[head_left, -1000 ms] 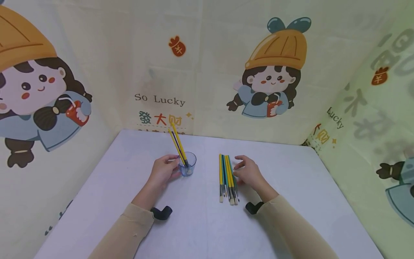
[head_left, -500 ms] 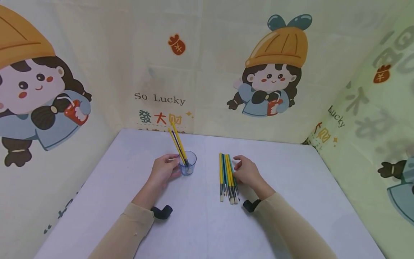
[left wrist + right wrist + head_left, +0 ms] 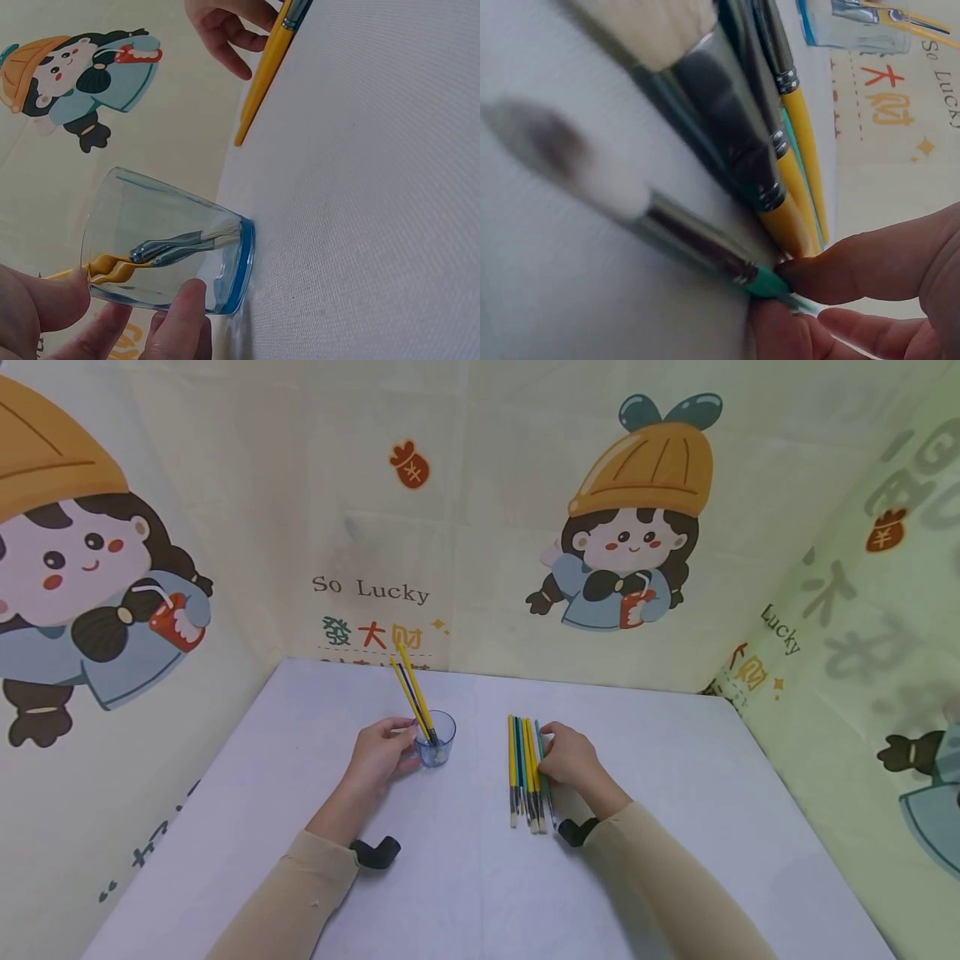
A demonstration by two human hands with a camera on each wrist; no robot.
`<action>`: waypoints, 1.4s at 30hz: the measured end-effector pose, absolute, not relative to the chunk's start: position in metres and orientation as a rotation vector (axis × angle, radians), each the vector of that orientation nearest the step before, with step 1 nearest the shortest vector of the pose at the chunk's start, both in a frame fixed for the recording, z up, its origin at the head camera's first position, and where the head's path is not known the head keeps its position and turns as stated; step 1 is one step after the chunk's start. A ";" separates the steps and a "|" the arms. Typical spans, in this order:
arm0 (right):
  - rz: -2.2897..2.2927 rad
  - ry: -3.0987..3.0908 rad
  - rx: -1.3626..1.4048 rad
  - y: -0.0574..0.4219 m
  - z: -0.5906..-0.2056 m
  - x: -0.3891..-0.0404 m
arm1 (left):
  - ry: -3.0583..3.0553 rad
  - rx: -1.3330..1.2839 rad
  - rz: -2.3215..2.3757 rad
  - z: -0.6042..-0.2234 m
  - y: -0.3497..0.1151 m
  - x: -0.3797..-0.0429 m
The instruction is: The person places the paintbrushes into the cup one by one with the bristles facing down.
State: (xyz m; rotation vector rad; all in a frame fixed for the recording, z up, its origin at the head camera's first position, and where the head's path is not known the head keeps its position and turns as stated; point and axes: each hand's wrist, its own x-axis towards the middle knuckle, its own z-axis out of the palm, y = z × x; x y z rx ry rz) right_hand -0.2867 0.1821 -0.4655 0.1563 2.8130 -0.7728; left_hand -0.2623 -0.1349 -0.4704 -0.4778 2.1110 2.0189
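Observation:
My left hand [image 3: 377, 756] holds a clear, blue-tinted glass cup [image 3: 446, 748] upright on the table, thumb near the rim and fingertips against its side. Yellow and dark-handled paintbrushes [image 3: 414, 693] lean in the cup, bristles down, as the left wrist view shows through the glass. My right hand [image 3: 573, 762] pinches a green-handled paintbrush [image 3: 697, 232] between thumb and fingers at the right end of a row of brushes. That row of yellow and green paintbrushes [image 3: 513, 764] lies side by side on the table, bristles toward me.
A white cloth covers the table [image 3: 480, 885]. Behind it hangs a printed curtain [image 3: 495, 543] with cartoon figures, which also runs along both sides. Black wrist mounts [image 3: 377, 852] stick out from both sleeves.
My right hand has closed on the green paintbrush and shifted it slightly right, apart from the row at its handle end. The left hand and cup have stayed in place.

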 end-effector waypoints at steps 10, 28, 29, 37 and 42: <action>-0.758 2.807 0.209 0.180 -0.464 -0.289 | 2.102 -0.484 2.036 -0.469 -0.134 -0.262; -1.264 2.741 0.242 0.185 -0.460 -0.287 | 2.092 -0.461 2.052 -0.471 -0.134 -0.261; -1.299 2.741 0.244 0.184 -0.458 -0.287 | 2.093 -0.461 2.050 -0.471 -0.134 -0.261; -1.575 2.735 0.164 0.169 -0.445 -0.284 | 2.085 -0.469 2.056 -0.470 -0.134 -0.262; -1.757 2.700 0.113 0.159 -0.441 -0.285 | 2.082 -0.473 2.064 -0.471 -0.134 -0.261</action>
